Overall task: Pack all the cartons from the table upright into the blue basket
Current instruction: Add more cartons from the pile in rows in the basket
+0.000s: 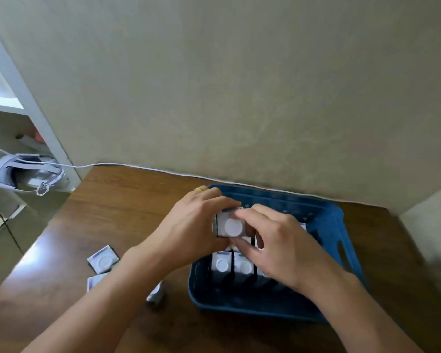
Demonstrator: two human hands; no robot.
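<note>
Loose cartons lie on table at left, partly hidden under left forearm. Left hand reaches right, fingers curled round held carton, ring on one finger. Right hand pinches same carton from opposite side, over basket. Held carton upright, cap facing up. Basket holds upright cartons; two packed cartons visible side by side below hands.

glossy wooden table, blue perforated plastic basket, smooth white-capped cartons
</note>
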